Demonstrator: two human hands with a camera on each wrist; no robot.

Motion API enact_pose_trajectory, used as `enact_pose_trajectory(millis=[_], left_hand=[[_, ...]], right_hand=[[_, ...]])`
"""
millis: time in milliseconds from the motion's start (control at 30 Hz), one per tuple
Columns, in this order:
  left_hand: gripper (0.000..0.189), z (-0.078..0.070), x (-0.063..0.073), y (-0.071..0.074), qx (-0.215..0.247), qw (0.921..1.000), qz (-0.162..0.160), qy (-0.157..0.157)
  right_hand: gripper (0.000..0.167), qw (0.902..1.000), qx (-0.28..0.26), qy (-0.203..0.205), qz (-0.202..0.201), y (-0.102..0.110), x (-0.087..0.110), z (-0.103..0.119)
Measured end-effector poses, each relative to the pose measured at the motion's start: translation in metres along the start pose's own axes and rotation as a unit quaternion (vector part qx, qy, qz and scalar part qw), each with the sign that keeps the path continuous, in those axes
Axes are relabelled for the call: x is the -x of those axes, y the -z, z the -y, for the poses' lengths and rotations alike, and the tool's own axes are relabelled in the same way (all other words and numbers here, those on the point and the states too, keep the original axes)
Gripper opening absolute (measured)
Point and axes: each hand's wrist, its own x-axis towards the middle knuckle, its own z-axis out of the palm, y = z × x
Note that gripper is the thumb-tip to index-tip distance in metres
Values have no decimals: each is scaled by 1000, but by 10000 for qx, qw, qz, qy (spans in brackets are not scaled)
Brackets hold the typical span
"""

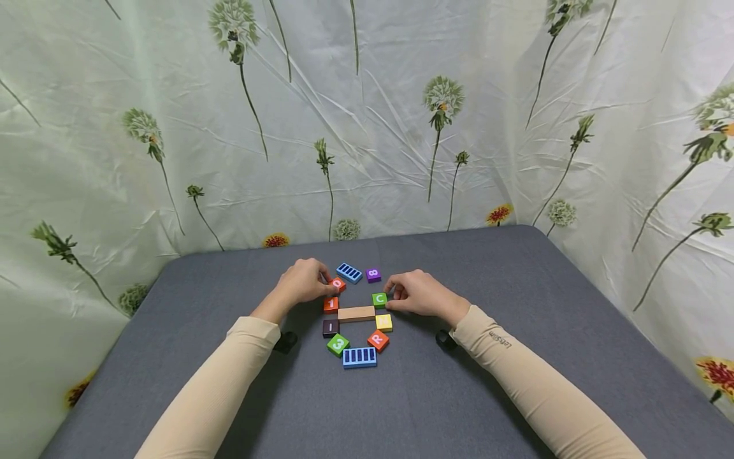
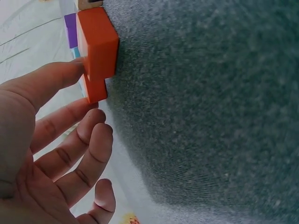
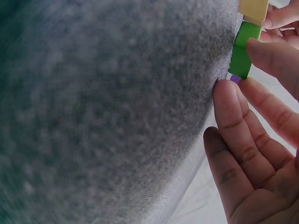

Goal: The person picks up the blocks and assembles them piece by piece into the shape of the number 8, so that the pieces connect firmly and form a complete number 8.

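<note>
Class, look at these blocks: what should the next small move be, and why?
Probably the right hand should slide the purple 8 block toward the green C block: a gap shows between them, and that hand is at the green one. Opposite, the left hand holds the red 0 block close to the red 1 block.

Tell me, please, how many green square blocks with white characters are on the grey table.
2. The C block is touched by the right hand; the 3 block sits at near left, beside a blue striped rectangular block. Others could be hidden.
</note>
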Motion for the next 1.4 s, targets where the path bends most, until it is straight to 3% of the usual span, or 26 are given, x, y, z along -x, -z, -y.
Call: enact_pose_trajectory(millis=[400, 833, 1400], left_hand=[[25, -2, -5, 0, 47, 9996, 11, -287], [22, -6, -3, -2, 189, 9998, 14, -90], [21, -5, -3, -1, 307, 9993, 119, -151]], right_hand=[[25, 10000, 2, 12, -5, 0, 0, -1], [26, 10000, -11, -9, 1, 0, 0, -1], [26, 10000, -32, 10, -25, 0, 1, -2]])
